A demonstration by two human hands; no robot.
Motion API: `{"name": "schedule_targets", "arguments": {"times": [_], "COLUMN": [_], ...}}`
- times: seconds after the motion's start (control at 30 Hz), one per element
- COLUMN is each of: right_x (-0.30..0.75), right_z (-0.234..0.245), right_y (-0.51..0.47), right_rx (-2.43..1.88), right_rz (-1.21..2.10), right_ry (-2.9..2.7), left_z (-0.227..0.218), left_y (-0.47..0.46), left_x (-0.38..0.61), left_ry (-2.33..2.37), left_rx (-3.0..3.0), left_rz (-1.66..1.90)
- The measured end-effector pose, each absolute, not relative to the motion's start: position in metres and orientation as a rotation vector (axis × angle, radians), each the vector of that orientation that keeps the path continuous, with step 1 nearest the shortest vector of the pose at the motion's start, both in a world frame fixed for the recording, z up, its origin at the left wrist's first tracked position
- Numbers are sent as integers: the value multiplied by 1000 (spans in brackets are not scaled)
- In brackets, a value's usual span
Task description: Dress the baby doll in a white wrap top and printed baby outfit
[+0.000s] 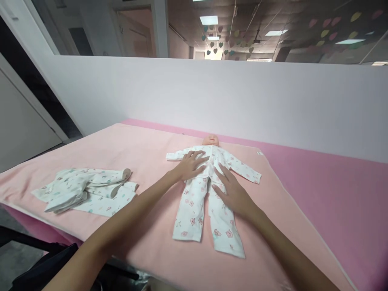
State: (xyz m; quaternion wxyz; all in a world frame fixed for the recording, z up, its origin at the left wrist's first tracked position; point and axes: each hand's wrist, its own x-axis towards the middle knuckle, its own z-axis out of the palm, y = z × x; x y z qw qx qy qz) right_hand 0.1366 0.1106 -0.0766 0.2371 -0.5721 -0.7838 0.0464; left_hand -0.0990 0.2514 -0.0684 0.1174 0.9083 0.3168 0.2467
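Note:
A baby doll [211,140] lies on its back, head toward the wall, dressed in a white printed top [242,167] with both sleeves spread out. White trousers [189,214] with pink animal prints cover its legs, which point toward me. My left hand [191,165] rests on the left side of the top with its fingers spread. Lower on the right, my right hand [232,190] lies with fingers apart over the top's hem and the trousers' waist. Neither hand grips anything. The doll's hands and feet do not show.
A peach blanket [151,149] covers much of the pink table [333,190]. At the left lies a loose heap of white printed baby clothes [91,188]. A white wall [212,93] with a window above stands behind. A dark chair-like object [45,266] is at the lower left.

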Motion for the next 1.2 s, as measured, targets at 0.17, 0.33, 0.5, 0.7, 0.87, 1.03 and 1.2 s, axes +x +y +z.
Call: {"name": "schedule_targets", "arguments": {"times": [0.17,0.33,0.5,0.7,0.87,1.03,1.2], "right_x": [135,138,125,74,42,30,27], "right_z": [-82,-81,-69,-74,-103,-109,-98], "right_y": [103,95,53,-31,-35,-27,-47], "right_rx": [-1578,-1571,-1507,-1380,-1492,-1500,-1444], "right_rz": [32,-131,-179,48,-107,-158,-105], "right_ry": [-2107,-2065,-2071,-2250,-2254,-2170,-2090], "left_z": [-86,-92,-81,-92,-112,-115,-116], "left_y": [190,175,145,53,20,12,-8], "left_x": [-133,-150,-159,-196,-204,-195,-195], "left_ry": [1006,1223,1371,1276,1270,1346,1458], "left_rx": [2521,2471,2465,2266,2270,2280,2278], "left_rz": [768,794,898,906,791,893,987]}}
